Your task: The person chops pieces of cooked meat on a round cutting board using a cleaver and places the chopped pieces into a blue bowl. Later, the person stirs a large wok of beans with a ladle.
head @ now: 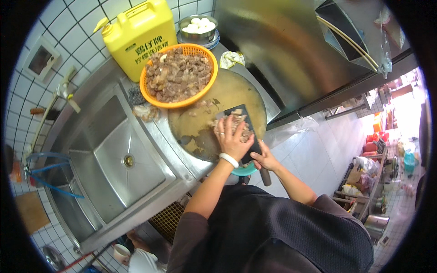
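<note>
A cleaver lies flat over the near right part of a round chopping board, with chopped meat on its dark blade. My left hand, fingers spread and wearing a ring, rests on this meat. My right hand grips the cleaver where blade and handle meet; the handle points towards me. Below the blade, at the board's near edge, part of a turquoise basin shows. An orange plastic basket heaped with cooked-looking meat pieces stands over the board's far left edge. Small scraps lie beside it.
A stainless steel sink is on the left, a yellow jug behind the basket. A metal bowl of peeled eggs, a cloth and a steel scouring pad are near the board. Another person's arm shows at the lower left.
</note>
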Action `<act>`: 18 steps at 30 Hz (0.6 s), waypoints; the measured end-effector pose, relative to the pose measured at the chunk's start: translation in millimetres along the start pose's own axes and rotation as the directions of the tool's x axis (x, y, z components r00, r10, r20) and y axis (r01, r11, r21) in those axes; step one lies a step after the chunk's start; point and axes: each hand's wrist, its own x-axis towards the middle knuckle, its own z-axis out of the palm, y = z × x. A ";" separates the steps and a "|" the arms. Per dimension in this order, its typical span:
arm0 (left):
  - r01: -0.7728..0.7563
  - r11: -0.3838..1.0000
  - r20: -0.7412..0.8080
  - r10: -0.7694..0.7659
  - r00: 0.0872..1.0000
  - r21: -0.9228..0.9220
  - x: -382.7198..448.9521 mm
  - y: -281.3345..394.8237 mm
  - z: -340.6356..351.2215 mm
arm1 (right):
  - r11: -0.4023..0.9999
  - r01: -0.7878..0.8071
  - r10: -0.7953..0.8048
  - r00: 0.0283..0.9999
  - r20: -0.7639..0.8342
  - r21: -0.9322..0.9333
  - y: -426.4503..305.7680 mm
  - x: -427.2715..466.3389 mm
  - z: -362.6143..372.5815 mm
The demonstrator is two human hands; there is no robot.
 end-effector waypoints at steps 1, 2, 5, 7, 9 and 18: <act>0.005 1.000 0.009 -0.005 1.000 0.006 -6.7 16.1 3.1 | 0.999 -0.032 0.031 0.998 -0.055 -0.010 -1.2 -15.8 -9.7; 0.008 1.000 0.006 -0.008 1.000 0.003 -11.0 33.5 5.9 | 0.999 -0.034 0.033 0.999 -0.034 -0.033 -4.2 -29.5 -24.3; 0.030 0.997 -0.002 -0.031 1.000 -0.072 -40.4 83.2 33.2 | 0.993 -0.077 0.071 0.995 -0.068 -0.092 -3.7 -80.3 -71.8; 0.071 0.983 0.009 -0.071 0.997 -0.167 -66.7 115.1 59.0 | 0.982 -0.101 0.085 0.991 -0.105 -0.157 -1.1 -116.0 -103.1; 0.128 0.956 0.019 -0.127 0.992 -0.264 -96.1 137.3 92.6 | 0.959 -0.171 0.138 0.978 -0.154 -0.228 -1.4 -140.8 -128.2; 0.414 0.903 0.312 -0.362 0.878 -0.117 -226.7 60.7 222.3 | 0.851 -0.495 0.437 0.853 -0.284 -0.176 133.8 -86.2 -184.8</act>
